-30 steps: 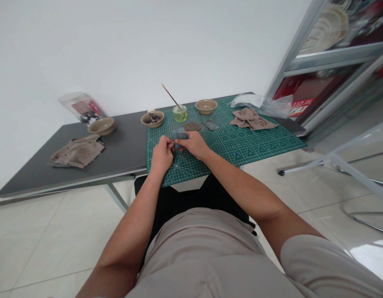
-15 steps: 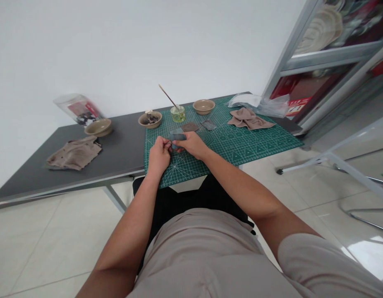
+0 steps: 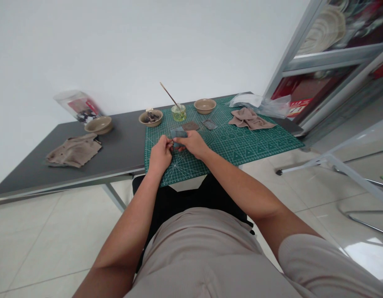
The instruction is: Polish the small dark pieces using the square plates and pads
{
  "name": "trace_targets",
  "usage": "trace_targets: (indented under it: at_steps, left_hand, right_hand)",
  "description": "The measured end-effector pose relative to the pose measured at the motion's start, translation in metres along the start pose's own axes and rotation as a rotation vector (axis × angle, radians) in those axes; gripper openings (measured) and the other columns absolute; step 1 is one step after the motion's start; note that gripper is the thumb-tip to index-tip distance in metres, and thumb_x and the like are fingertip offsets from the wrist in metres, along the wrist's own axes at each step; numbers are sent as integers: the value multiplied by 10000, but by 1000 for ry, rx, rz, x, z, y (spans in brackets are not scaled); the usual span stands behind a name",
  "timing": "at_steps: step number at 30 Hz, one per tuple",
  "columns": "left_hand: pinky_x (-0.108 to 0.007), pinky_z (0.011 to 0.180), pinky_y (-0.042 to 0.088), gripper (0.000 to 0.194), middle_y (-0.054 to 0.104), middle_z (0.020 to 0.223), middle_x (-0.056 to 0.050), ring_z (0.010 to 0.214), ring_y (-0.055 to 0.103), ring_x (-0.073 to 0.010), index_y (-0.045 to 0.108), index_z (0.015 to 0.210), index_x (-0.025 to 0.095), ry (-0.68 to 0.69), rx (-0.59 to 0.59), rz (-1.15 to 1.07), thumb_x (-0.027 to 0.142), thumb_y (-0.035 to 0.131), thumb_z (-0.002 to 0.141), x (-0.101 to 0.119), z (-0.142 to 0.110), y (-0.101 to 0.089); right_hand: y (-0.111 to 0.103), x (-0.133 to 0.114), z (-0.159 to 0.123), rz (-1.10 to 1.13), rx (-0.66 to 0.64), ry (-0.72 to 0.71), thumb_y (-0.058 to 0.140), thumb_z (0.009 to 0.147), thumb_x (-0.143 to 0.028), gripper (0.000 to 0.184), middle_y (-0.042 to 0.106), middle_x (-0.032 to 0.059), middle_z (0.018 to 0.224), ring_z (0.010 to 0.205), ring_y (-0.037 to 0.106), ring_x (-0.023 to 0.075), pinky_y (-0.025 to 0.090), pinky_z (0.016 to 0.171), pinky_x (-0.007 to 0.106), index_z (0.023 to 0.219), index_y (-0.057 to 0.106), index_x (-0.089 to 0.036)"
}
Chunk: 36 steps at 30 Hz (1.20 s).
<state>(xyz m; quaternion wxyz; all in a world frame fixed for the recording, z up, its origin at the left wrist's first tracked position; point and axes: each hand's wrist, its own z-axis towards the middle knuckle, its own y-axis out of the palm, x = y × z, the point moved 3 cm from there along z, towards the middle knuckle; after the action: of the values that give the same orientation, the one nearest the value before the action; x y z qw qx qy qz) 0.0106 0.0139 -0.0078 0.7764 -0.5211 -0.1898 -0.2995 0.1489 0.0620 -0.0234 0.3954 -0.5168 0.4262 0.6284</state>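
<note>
Over the green cutting mat, my right hand is closed on a small grey-blue sheet, which looks like sandpaper. My left hand meets it from the left with its fingers pinched together. What those fingers hold is too small to make out. Just beyond the hands lie a brown flat piece and a grey flat piece. Behind them stands a glass jar of yellowish liquid, with a thin stick leaning in it.
A brown bowl of dark pieces stands left of the jar, another bowl to its right. Farther left are a third bowl, a clear container and a brown cloth. A crumpled cloth and plastic bag lie right.
The grey-blue sheet has shifted slightly and shows more of its face above the fingers. Both hands stay together in nearly the same place.
</note>
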Motion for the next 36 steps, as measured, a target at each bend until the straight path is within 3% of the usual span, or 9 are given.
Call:
trace_targets:
  at_steps: [9,21,29,36]
  left_hand:
    - [-272,693,407,92,643,741,7,699,584,-156,487,818,225,-73,74,-54,162,488,885,0,0,-1]
    - [-280,707,408,100,636,740,2,718,587,-168,482,814,232,-8,28,-11,167,468,889,-1,0,0]
    - [-280,715,416,96,654,751,5,727,609,-167,490,818,231,-75,69,-41,156,489,877,0,-1,-2]
    - [-275,708,417,97,656,754,2,726,603,-169,505,816,231,-25,29,-14,159,479,875,-3,-1,-1]
  right_hand:
    - [0,-2,-1,59,-110,-24,781,712,-204,190,741,29,757,688,700,144,595,618,242,872,719,-123]
    - [1,-1,-1,36,16,-8,724,755,-184,84,726,15,716,606,665,115,562,535,194,817,701,-133]
    - [1,-2,-1,78,-92,1,766,673,-153,160,730,17,741,661,685,135,581,589,222,821,711,-128]
    - [1,-3,-1,46,-39,22,729,724,-148,102,726,14,724,624,671,121,564,565,210,820,700,-134]
